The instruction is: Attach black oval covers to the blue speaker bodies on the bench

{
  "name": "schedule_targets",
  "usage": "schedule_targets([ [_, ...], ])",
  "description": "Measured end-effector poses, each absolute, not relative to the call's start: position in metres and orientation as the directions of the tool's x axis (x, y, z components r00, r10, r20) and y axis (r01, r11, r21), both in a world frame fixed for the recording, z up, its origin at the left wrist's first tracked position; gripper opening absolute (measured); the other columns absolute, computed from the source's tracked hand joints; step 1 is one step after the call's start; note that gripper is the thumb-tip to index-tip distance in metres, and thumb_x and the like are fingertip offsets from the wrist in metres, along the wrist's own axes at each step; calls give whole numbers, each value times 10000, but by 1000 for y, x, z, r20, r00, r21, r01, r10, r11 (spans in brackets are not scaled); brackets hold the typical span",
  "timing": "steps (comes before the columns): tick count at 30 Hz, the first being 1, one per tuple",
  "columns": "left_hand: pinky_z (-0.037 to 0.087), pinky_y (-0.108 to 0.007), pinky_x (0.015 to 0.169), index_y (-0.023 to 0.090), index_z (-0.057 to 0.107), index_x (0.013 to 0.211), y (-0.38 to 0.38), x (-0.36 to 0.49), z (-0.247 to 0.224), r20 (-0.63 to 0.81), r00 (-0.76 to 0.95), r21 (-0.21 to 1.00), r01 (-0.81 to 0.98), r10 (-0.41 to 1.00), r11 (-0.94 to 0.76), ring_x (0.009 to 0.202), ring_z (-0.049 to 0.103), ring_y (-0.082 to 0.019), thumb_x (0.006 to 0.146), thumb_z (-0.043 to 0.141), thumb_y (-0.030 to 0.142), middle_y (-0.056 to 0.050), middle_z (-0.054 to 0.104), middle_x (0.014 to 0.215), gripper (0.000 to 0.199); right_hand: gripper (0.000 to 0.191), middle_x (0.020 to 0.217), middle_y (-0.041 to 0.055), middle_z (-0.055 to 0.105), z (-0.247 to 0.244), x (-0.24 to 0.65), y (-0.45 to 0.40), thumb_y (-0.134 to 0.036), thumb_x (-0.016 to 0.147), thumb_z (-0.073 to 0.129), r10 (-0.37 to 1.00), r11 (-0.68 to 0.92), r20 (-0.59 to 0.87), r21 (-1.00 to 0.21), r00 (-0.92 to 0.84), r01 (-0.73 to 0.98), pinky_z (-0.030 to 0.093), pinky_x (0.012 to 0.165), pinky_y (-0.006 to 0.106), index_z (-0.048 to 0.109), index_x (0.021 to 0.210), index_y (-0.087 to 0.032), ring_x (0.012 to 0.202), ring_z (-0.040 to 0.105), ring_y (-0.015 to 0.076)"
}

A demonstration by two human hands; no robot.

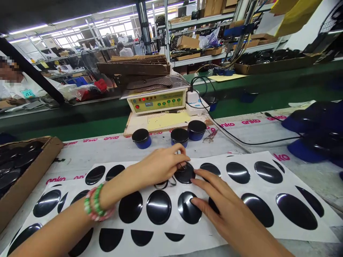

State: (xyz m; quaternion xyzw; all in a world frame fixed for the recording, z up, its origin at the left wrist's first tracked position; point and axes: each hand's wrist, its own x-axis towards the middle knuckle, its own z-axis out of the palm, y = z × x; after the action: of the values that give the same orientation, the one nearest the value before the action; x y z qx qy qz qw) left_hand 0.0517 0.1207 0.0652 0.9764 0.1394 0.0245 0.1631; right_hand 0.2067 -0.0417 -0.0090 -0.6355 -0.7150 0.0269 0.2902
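White paper [139,185] with rows of glossy black printed discs lies on the bench. My left hand [167,162], with beaded bracelets on its wrist, is closed in a pinch over the left edge of a black round piece [185,174]. What its fingertips hold is hidden. A thin dark cord [162,185] loops out under that hand. My right hand [217,196] has its fingers stretched out, with two fingertips at the right edge of the round piece. Its thumb lies over a printed disc [189,208] nearer me. Blue-and-black round housings [142,139] stand just behind.
A yellow control box [158,101] with a red light stands behind on a board. Black cables [257,143] cross the bench at right. A cardboard box [50,151] of black parts is at left; blue-and-black parts [308,150] lie at right. A person [21,85] sits beyond.
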Motion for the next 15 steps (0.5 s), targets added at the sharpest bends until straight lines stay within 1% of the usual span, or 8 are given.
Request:
schedule_targets([
  [1,490,-277,758,208,627,1089,124,62,61,-33,969,288,244,245,-926,853,634,-152,896,466,102,-54,592,1119,273,318,1336,72,537,-12,207,-40,-327,940,498,931,194,364,-407,-37,893,527,937,387,551,1243,-249,1218,518,234],
  [3,470,-255,668,208,669,978,129,77,56,-75,975,266,220,208,-939,798,641,-154,871,520,109,-25,642,1010,208,342,1335,79,540,-16,208,-41,-335,936,508,938,197,342,-398,-54,896,527,938,407,531,1266,-245,1215,521,239],
  [5,442,-243,619,196,671,897,131,85,54,-92,976,237,213,196,-948,794,643,-158,834,527,60,-10,662,939,208,340,1338,78,538,-18,210,-44,-332,934,513,943,192,327,-388,-59,901,533,927,420,526,1262,-246,1208,526,242],
  [7,426,-238,594,186,652,853,131,89,53,-105,976,210,208,190,-955,792,643,-159,797,518,13,-2,669,913,226,346,1342,74,534,-17,211,-47,-315,928,523,946,196,316,-383,-71,903,543,910,425,513,1267,-247,1199,531,244],
  [9,418,-247,568,182,626,858,128,89,52,-113,977,181,197,178,-964,768,639,-166,780,520,5,1,667,905,221,370,1348,70,527,-16,211,-49,-300,922,533,949,198,304,-385,-79,901,545,904,428,488,1286,-254,1197,530,243],
  [11,424,-268,555,168,600,897,122,85,50,-112,980,146,183,167,-972,744,629,-180,802,514,27,-19,654,921,191,374,1357,68,517,-16,210,-49,-283,915,545,950,192,304,-392,-70,900,543,899,434,478,1283,-263,1195,527,246],
  [13,442,-292,565,149,576,938,115,78,47,-101,981,108,176,165,-978,735,618,-194,854,478,63,-49,632,943,155,315,1348,72,520,-16,209,-49,-257,901,559,952,176,304,-418,-45,891,542,890,438,507,1212,-260,1187,529,251],
  [15,464,-300,588,146,559,985,109,70,44,-90,982,83,173,166,-981,753,617,-195,896,435,88,-57,613,968,163,220,1321,76,537,-17,208,-48,-231,884,569,952,164,306,-456,-18,875,538,881,437,529,1099,-253,1174,534,253],
])
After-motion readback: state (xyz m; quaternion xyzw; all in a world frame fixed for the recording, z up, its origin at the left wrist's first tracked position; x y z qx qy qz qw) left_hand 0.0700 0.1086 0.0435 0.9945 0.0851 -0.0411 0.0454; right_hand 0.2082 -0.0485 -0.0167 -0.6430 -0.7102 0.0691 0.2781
